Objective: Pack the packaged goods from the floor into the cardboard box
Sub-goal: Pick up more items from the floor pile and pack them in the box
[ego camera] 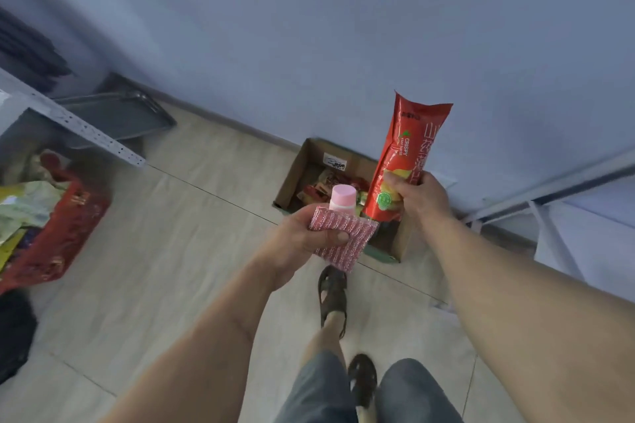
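Pale tiled floor meets a blue-grey wall. The open cardboard box stands against the wall, holding small packets. Left hand: grip curled round a pink scouring pad and a pink-capped bottle. Right hand: grip closed round a red snack pack, held upright above the box. A red basket stands at left.

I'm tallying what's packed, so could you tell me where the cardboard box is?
In the head view the cardboard box sits open on the floor against the wall, right of centre, just beyond both hands.
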